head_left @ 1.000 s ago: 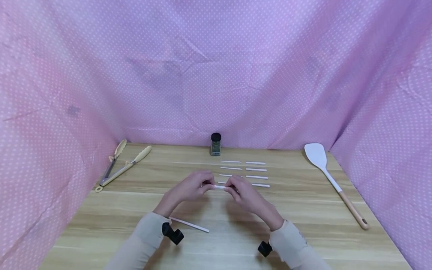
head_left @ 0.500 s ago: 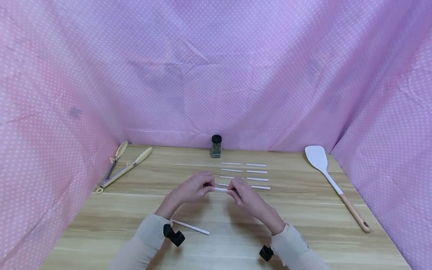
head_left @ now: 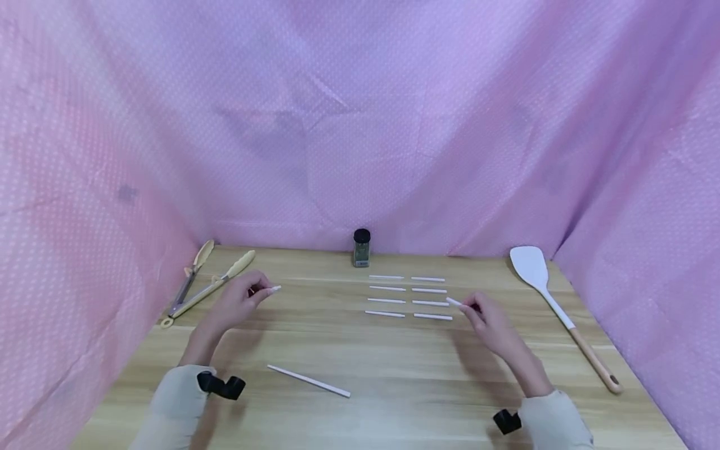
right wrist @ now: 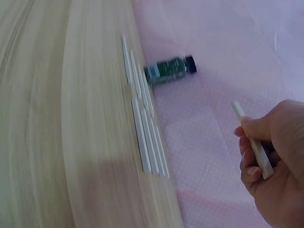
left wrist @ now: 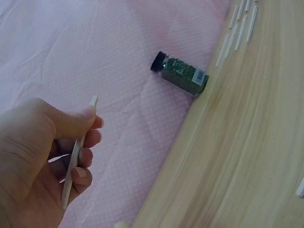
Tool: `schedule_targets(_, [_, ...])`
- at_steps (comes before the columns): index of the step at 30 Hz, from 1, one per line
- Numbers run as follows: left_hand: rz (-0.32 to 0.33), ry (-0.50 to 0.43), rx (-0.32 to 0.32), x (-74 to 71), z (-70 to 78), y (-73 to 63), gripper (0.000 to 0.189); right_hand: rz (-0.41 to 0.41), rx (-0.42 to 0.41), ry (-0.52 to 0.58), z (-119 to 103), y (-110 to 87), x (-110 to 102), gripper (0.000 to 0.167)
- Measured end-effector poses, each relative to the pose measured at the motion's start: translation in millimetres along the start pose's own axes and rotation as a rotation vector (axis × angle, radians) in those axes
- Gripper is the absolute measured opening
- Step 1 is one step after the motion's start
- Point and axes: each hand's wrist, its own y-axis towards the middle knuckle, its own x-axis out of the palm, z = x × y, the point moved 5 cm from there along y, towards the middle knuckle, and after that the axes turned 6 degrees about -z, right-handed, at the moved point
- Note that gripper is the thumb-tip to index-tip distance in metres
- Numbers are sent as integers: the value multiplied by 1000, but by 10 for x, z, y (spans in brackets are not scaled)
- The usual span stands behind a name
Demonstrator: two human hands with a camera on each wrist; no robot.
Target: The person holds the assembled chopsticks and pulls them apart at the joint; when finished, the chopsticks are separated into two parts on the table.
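My left hand (head_left: 239, 301) is raised on the left side, near the tongs. Its thumb and fingers grip a thin pale chopstick piece (left wrist: 72, 170), whose tip shows past the thumb. On the other side my right hand (head_left: 490, 322) pinches a thicker chopstick piece (right wrist: 260, 159) just right of the rows. Two columns of similar pieces lie on the wooden table, thin ones (head_left: 385, 301) at left and thicker ones (head_left: 432, 317) at right. A longer, whole chopstick (head_left: 309, 380) lies slanted near the front.
Cream-tipped tongs (head_left: 216, 284) lie spread at the back left. A spice jar (head_left: 362, 249) with a black lid stands at the back middle. Along the right lies a white spatula (head_left: 555, 306) with a wooden handle. Pink dotted cloth (head_left: 360, 125) walls the table (head_left: 394, 400) behind and at the sides.
Both hands were together over the front row, holding one chopstick between them. Now they are far apart, left hand leftward and right hand rightward, each with a separate piece.
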Motion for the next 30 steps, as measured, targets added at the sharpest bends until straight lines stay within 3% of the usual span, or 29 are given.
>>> schedule_targets(3, [-68,-23,22,-8,-27,2,5,-31,-13,12,119,-13,-76,9])
schedule_targets(6, [-100,-24,35,143,13,27,4,-60,-51,1,159,-28,-46,6])
schedule_targets(11, [-138,-22,51,441,126,38,5,-112,10,-14,209,-96,32,2])
schedule_targets(17, [-257,-63,47,819,317,84,10,-201,78,23,251,-143,102,13])
schedule_targets(23, [-379,-76,18,1256,511,169,8,-246,102,9,332,-177,219,11])
schedule_targets(27, [-422,-67,-18,1529,594,199,6,-271,153,35,389,-223,321,7])
schedule_targets(30, [-428,-56,-6,1716,676,250,4,-293,194,74,396,-236,385,5])
